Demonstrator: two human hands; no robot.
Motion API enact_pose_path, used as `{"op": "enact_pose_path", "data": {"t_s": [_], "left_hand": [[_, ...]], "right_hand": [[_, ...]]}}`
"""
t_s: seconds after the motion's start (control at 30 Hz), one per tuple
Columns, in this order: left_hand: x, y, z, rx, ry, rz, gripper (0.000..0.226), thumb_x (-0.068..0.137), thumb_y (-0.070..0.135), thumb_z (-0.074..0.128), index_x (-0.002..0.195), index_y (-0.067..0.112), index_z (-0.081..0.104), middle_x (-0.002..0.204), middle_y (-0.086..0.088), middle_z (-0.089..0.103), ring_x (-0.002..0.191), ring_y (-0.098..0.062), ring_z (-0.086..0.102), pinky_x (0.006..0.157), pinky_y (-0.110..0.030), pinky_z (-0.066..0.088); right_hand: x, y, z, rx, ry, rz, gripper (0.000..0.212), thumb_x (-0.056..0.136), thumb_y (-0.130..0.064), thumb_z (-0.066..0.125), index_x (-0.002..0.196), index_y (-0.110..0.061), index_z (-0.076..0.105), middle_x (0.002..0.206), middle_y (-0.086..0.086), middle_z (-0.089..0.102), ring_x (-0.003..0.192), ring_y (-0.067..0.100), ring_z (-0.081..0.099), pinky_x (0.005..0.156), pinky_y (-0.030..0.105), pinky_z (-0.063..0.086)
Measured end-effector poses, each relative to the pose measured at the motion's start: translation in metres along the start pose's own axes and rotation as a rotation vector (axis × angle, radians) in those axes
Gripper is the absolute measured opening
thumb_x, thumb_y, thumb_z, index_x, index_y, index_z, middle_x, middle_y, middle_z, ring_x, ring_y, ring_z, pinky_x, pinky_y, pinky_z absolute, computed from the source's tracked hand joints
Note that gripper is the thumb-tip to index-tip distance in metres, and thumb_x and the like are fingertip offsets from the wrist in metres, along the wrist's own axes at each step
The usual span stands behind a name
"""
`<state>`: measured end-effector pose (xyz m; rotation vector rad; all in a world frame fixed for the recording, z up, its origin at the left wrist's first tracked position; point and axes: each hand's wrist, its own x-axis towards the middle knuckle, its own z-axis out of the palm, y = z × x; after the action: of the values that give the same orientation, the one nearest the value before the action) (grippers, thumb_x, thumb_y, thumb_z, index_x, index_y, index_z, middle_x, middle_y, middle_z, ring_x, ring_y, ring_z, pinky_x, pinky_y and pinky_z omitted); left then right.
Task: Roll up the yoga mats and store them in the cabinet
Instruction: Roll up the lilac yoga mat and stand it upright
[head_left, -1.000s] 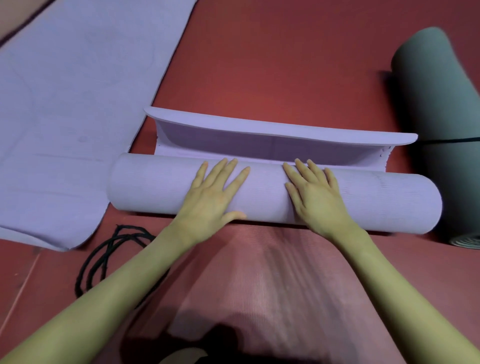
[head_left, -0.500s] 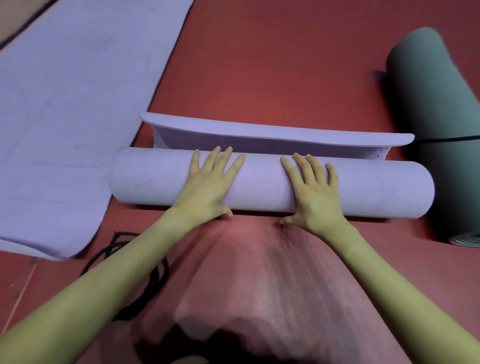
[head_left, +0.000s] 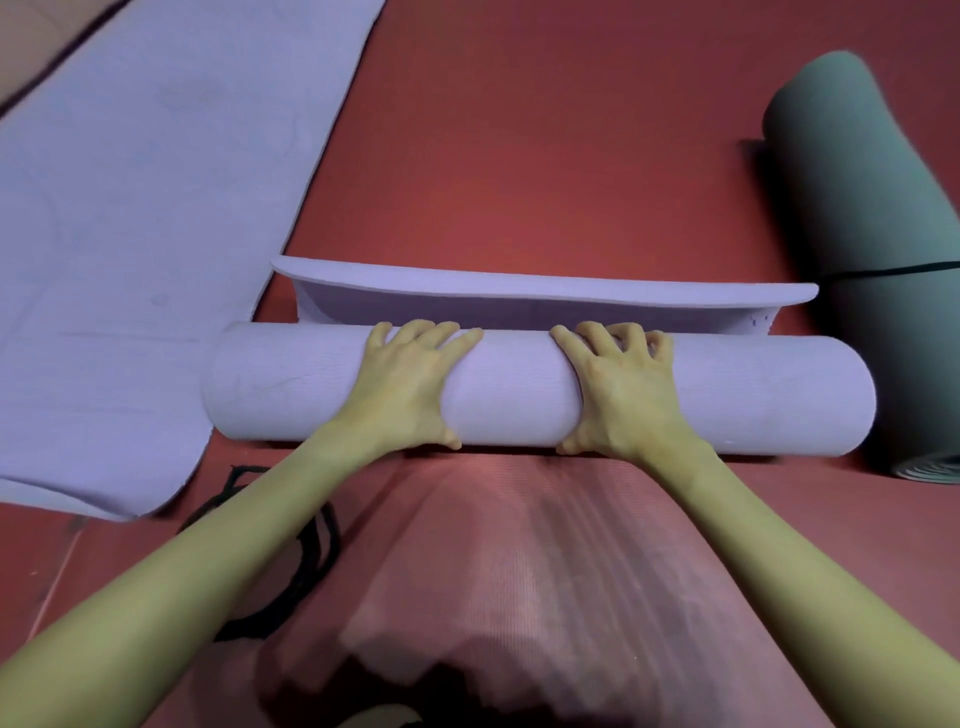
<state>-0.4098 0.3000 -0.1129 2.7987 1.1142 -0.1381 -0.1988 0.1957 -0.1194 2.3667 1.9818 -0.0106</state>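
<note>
Both hands on the roll mid-floor: left hand and right hand curl their spread fingers over its top. Only a short upturned flap remains. Uneven pressure could skew the roll, or a slackened grip could let it spring open.

**Single head cam, close, looking down and forward**

One view only, so no overlap to report. Cam sits above the person's arms, tilted steeply down at the floor. Both forearms enter from the near edge; left hand and right hand sit mid-frame on the roll, close to the lens. Wide angle: flat mat far left, green roll far right, edges bowed.
</note>
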Motion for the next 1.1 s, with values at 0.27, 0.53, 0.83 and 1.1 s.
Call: {"op": "enact_pose_path", "data": {"t_s": [0.27, 0.53, 0.83, 1.1], "left_hand": [[-0.036, 0.011, -0.013, -0.103, -0.110, 0.062, 0.120, 0.042, 0.068, 0.079, 0.146, 0.034, 0.032, 0.138, 0.016, 0.046, 0.125, -0.014, 0.043, 0.102, -0.042, 0.034], [-0.046, 0.008, -0.007, -0.212, 0.029, 0.048, 0.098, 0.056, 0.057, 0.082, 0.142, 0.027, 0.044, 0.147, 0.008, 0.041, 0.136, -0.013, 0.036, 0.111, -0.033, 0.023], [-0.023, -0.005, -0.008, -0.324, 0.246, -0.090, 0.053, 0.074, 0.044, 0.077, 0.118, 0.017, 0.065, 0.125, 0.004, 0.062, 0.117, -0.020, 0.054, 0.097, -0.032, 0.037], [-0.015, -0.014, 0.001, -0.029, -0.018, 0.014, 0.124, 0.061, 0.078, 0.065, 0.153, 0.011, 0.016, 0.160, -0.008, 0.016, 0.148, -0.024, 0.012, 0.119, -0.041, 0.001]], "right_hand": [[-0.038, -0.006, -0.027, 0.037, -0.249, -0.058, 0.124, 0.044, -0.067, 0.078, 0.149, -0.035, 0.020, 0.141, -0.012, 0.039, 0.123, 0.025, 0.039, 0.100, 0.043, 0.026], [-0.041, -0.002, -0.032, 0.232, -0.207, -0.047, 0.115, 0.051, -0.057, 0.083, 0.149, -0.028, 0.030, 0.146, -0.009, 0.038, 0.134, 0.017, 0.035, 0.113, 0.035, 0.020], [-0.036, -0.005, -0.018, 0.315, 0.074, -0.017, 0.069, 0.066, -0.030, 0.082, 0.127, -0.010, 0.058, 0.134, 0.009, 0.054, 0.125, 0.034, 0.049, 0.101, 0.045, 0.037], [-0.013, -0.014, 0.012, 0.004, 0.003, -0.046, 0.151, 0.015, -0.056, 0.092, 0.142, 0.001, 0.035, 0.142, 0.026, 0.042, 0.131, 0.047, 0.039, 0.108, 0.058, 0.028]]}}
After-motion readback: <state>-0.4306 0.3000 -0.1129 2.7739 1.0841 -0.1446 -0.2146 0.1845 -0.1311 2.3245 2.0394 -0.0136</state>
